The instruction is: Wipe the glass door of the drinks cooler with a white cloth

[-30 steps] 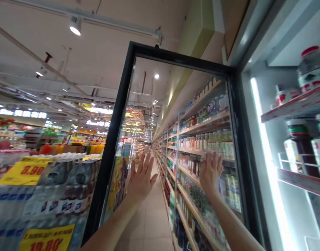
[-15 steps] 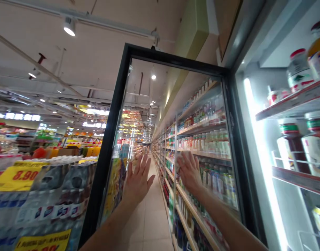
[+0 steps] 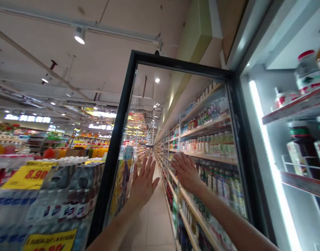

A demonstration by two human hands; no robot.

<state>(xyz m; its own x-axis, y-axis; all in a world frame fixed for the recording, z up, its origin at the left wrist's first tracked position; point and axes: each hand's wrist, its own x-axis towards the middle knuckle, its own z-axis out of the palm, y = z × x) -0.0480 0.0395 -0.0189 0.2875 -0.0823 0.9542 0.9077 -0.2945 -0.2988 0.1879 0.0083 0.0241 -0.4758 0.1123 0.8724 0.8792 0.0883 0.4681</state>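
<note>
A glass refrigerator door [image 3: 115,139] with a black frame stands swung open in front of me. My left hand [image 3: 143,183] lies flat against its glass, fingers spread, near the door's left side. My right hand [image 3: 184,172] also presses flat on the glass, fingers apart, a little higher and to the right of the left one. Neither hand holds anything. Through the glass I see a long aisle and shelves of bottled drinks [image 3: 214,146].
The open fridge interior [image 3: 288,146] on the right is lit, with bottles [image 3: 301,157] on wire-fronted shelves. Stacked packs of bottled water [image 3: 58,188] with yellow price signs [image 3: 30,174] stand at the left. Tiled aisle floor [image 3: 154,223] runs ahead.
My right hand has slid leftward across the glass, from near the door's right edge toward its middle. My left hand has stayed nearly in place.
</note>
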